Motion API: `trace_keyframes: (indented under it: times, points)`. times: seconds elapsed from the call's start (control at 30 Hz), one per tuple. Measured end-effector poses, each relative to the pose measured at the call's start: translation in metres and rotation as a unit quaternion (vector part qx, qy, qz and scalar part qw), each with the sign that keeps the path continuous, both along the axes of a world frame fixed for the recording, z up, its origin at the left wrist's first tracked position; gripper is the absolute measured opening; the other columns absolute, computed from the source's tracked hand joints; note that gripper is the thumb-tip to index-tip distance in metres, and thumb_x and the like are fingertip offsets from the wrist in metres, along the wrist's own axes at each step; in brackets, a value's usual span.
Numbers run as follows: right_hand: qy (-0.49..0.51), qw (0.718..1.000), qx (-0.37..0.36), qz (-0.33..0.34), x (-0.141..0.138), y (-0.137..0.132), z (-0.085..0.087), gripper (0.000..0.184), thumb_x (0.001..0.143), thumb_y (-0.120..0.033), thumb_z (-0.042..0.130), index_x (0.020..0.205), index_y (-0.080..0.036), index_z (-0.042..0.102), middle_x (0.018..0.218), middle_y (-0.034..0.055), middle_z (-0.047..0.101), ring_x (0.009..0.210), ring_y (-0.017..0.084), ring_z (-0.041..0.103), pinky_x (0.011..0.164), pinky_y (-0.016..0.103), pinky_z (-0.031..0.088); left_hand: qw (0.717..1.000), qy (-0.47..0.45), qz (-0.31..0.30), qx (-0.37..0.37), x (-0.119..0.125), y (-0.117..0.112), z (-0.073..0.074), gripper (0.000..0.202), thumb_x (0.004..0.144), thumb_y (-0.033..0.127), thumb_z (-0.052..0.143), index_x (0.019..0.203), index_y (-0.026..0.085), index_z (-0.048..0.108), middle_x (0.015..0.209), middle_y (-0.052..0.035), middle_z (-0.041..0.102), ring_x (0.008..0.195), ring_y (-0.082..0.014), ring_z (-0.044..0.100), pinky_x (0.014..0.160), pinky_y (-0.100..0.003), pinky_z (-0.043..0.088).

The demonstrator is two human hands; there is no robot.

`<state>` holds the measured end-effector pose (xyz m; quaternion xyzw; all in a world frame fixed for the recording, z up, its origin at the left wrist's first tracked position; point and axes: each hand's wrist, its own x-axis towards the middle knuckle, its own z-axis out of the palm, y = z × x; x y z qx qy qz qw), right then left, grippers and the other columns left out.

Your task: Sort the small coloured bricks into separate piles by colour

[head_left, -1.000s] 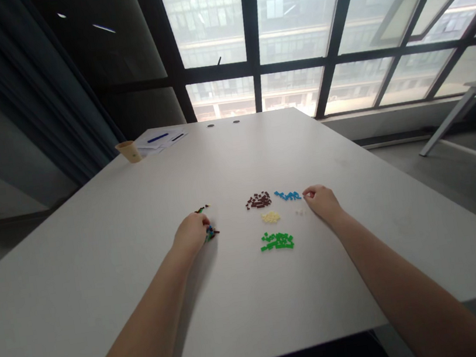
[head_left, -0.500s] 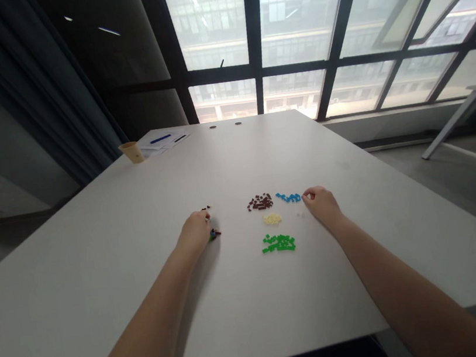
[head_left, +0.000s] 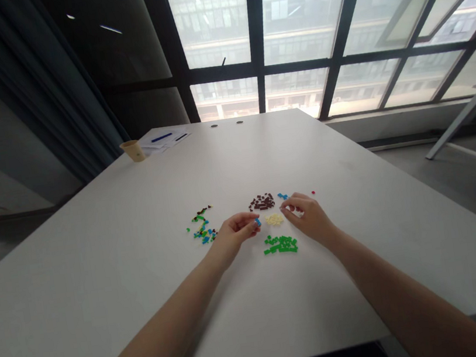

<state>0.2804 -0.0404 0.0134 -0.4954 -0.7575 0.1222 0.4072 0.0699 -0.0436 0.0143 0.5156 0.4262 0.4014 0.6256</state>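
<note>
Small plastic bricks lie sorted by colour on a white table [head_left: 257, 317]: a dark brown pile [head_left: 261, 202], a cream pile [head_left: 274, 219], a green pile [head_left: 280, 244] and a blue pile [head_left: 283, 196], partly hidden by my right hand. A mixed heap [head_left: 202, 228] lies to the left. My left hand [head_left: 236, 232] hovers between the mixed heap and the cream pile, pinching a small blue brick [head_left: 257, 222] in its fingertips. My right hand [head_left: 307, 216] sits just right of the cream pile with fingers curled in a pinch; what they hold is too small to see. A single red brick [head_left: 313, 192] lies farther right.
A tan paper cup [head_left: 134, 150] and papers with a blue pen [head_left: 162, 137] sit at the table's far left corner. Large windows and dark curtains stand behind. Another white table's leg [head_left: 456, 127] shows at the right.
My left hand left the mixed heap and moved right with a blue brick. My right hand shifted left from beside the blue pile, uncovering a red brick.
</note>
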Motion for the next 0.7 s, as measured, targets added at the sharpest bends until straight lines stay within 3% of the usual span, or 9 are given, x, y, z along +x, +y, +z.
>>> trace_keyframes:
  times: [0.23,0.4,0.7]
  points:
    - [0.039,0.991,0.041,0.123,-0.016,-0.014,0.005,0.017,0.074,-0.024,0.058,0.090,-0.022,0.062,0.073,0.0009,0.055,0.072,0.014,0.051,0.071,0.030,0.042,0.994,0.012,0.058,0.097,0.009,-0.004,-0.004,0.026,0.058,0.032,0.073,0.072,0.016,0.058,0.075,-0.0016,0.064,0.074,-0.0135,0.059,0.072,-0.027,0.046]
    - [0.045,0.988,0.059,0.134,-0.018,-0.015,0.004,0.021,0.074,-0.024,0.060,0.094,-0.022,0.061,0.073,0.0009,0.055,0.073,0.014,0.052,0.072,0.029,0.042,0.995,0.011,0.030,0.094,0.009,-0.004,-0.006,0.022,0.059,0.029,0.072,0.072,0.016,0.059,0.076,-0.0015,0.065,0.071,-0.0127,0.059,0.072,-0.028,0.046]
    - [0.039,0.987,0.062,0.143,-0.024,-0.016,0.002,0.011,0.077,-0.022,0.055,0.085,-0.021,0.063,0.070,0.0006,0.054,0.070,0.013,0.051,0.071,0.028,0.042,0.996,0.020,0.000,0.088,0.011,-0.004,-0.009,0.023,0.061,0.030,0.070,0.074,0.016,0.059,0.074,-0.0015,0.063,0.071,-0.0125,0.058,0.070,-0.026,0.046]
